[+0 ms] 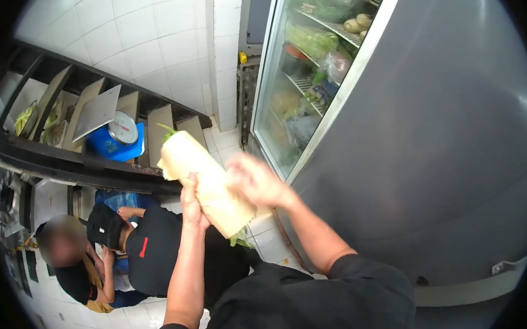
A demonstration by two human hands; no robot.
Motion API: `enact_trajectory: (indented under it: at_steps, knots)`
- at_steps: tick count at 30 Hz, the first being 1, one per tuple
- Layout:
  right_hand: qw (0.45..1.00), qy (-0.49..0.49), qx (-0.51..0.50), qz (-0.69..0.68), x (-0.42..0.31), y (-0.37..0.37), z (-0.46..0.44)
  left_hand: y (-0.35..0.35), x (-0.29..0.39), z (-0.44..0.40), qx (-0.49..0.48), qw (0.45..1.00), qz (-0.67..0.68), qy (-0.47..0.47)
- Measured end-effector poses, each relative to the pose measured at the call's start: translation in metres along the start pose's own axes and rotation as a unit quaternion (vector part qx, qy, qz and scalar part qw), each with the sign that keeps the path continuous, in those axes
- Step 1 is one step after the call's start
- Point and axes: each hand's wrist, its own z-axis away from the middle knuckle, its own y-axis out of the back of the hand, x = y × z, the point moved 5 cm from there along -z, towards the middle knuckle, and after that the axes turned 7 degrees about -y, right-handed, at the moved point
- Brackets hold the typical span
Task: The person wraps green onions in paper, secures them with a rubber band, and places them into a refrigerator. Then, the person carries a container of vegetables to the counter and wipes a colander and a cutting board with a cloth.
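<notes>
A roll of pale yellow paper (201, 176) is wrapped round leafy greens, whose green ends (241, 238) stick out at both ends. I hold it tilted in front of me. My left hand (193, 205) is closed round the near left side of the roll, thumb along the paper. At the roll's right side is my right hand (253, 180), its fingers smeared by motion. Whether those fingers press on the paper or hover just off it, I cannot tell.
To the right stands a fridge (328, 155) with a glass door and shelves of bagged vegetables. A dial scale (123, 128) sits in a blue holder on the rack (151, 182) at left. Two people in black (161, 250) are close by at lower left.
</notes>
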Motion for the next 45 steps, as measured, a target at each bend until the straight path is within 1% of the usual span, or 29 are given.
enact_trajectory:
  at_steps: [1, 3, 4, 5, 7, 8, 9, 10, 13, 16, 17, 18, 19, 20, 22, 24, 26, 28, 29, 31, 33, 34, 35, 37, 38, 41, 42, 43, 45]
  knots:
    - [0.968, 0.032, 0.235, 0.081, 0.011, 0.047, -0.022, -0.004, 0.003, -0.004, 0.005, 1.000, 0.025, 0.008]
    - [0.833, 0.022, 0.537, 0.129, 0.002, 0.148, -0.052, -0.003, 0.003, -0.015, 0.007, 0.998, 0.066, 0.014]
    - [0.753, 0.037, 0.616, 0.227, -0.002, 0.190, -0.065, 0.008, 0.002, -0.019, 0.006, 0.997, 0.080, 0.014]
    - [0.675, -0.009, 0.675, 0.297, -0.005, 0.224, -0.076, 0.018, 0.002, -0.022, 0.000, 0.998, 0.065, -0.002]
    - [0.654, -0.031, 0.695, 0.295, -0.011, 0.274, -0.096, 0.036, -0.005, -0.018, 0.020, 0.999, 0.035, 0.004]
    - [0.603, -0.030, 0.721, 0.339, -0.021, 0.286, -0.102, 0.045, -0.009, -0.015, 0.041, 0.999, 0.004, 0.010]
    - [0.620, 0.003, 0.728, 0.292, -0.022, 0.303, -0.103, 0.037, -0.010, -0.006, 0.074, 0.997, 0.013, 0.020]
    - [0.635, 0.034, 0.732, 0.245, -0.024, 0.313, -0.102, 0.051, -0.016, -0.002, 0.077, 0.997, 0.011, 0.021]
    - [0.685, -0.003, 0.700, 0.199, -0.062, 0.302, -0.091, 0.088, -0.041, 0.006, 0.112, 0.992, -0.016, 0.046]
    - [0.645, 0.072, 0.716, 0.259, -0.045, 0.308, -0.093, 0.102, -0.064, 0.000, 0.077, 0.994, -0.003, 0.079]
    - [0.673, 0.077, 0.698, 0.231, -0.058, 0.290, -0.091, 0.098, -0.068, -0.001, 0.072, 0.994, -0.001, 0.079]
    - [0.638, 0.047, 0.702, 0.313, -0.054, 0.281, -0.091, 0.093, -0.072, -0.004, 0.062, 0.994, -0.045, 0.074]
    - [0.712, 0.083, 0.657, 0.233, -0.054, 0.271, -0.094, 0.082, -0.074, -0.013, 0.047, 0.993, -0.089, 0.068]
    - [0.690, 0.059, 0.620, 0.369, -0.064, 0.245, -0.095, 0.064, -0.074, -0.019, 0.035, 0.993, -0.089, 0.069]
    - [0.776, 0.090, 0.562, 0.271, -0.066, 0.224, -0.089, 0.016, -0.074, -0.026, -0.096, 0.991, -0.085, 0.042]
    - [0.858, 0.173, 0.478, 0.071, -0.072, 0.210, -0.085, -0.003, -0.086, -0.038, -0.120, 0.989, -0.074, 0.048]
    - [0.844, 0.251, 0.471, -0.050, -0.049, 0.205, -0.081, -0.012, -0.097, -0.049, -0.127, 0.982, -0.136, 0.044]
    - [0.806, 0.206, 0.554, 0.049, -0.024, 0.193, -0.048, -0.017, -0.104, -0.055, -0.139, 0.979, -0.130, 0.068]
    - [0.807, 0.170, 0.564, -0.035, -0.005, 0.179, -0.035, -0.020, -0.106, -0.055, -0.116, 0.985, -0.119, 0.049]
    - [0.882, 0.081, 0.459, -0.065, 0.047, 0.144, -0.013, -0.033, -0.105, -0.052, -0.080, 0.990, -0.118, 0.006]
    - [0.942, -0.091, 0.262, -0.188, 0.100, 0.091, 0.018, -0.040, -0.099, -0.043, -0.096, 0.982, -0.158, -0.035]
    - [0.946, -0.143, 0.127, -0.260, 0.124, 0.064, 0.041, -0.046, -0.094, -0.037, -0.115, 0.971, -0.196, -0.078]
    - [0.912, -0.186, 0.016, -0.366, 0.148, 0.033, 0.067, -0.057, -0.087, -0.031, -0.101, 0.964, -0.226, -0.096]
    - [0.881, -0.169, -0.018, -0.441, 0.145, -0.007, 0.105, -0.088, -0.079, -0.027, -0.094, 0.952, -0.282, -0.074]
    - [0.880, -0.171, -0.020, -0.443, 0.135, -0.009, 0.101, -0.099, -0.078, -0.032, -0.085, 0.937, -0.334, -0.058]
    - [0.897, -0.182, 0.156, -0.372, 0.109, 0.009, 0.095, -0.134, -0.071, -0.059, -0.100, 0.926, -0.358, -0.071]
    - [0.896, -0.186, 0.151, -0.374, 0.106, 0.023, 0.081, -0.143, -0.070, -0.074, -0.128, 0.924, -0.357, -0.055]
    - [0.874, -0.159, 0.182, -0.421, 0.101, 0.042, 0.065, -0.151, -0.067, -0.089, -0.157, 0.921, -0.355, -0.037]
    - [0.840, -0.108, 0.241, -0.473, 0.086, 0.073, 0.038, -0.189, -0.051, -0.109, -0.199, 0.891, -0.396, -0.101]
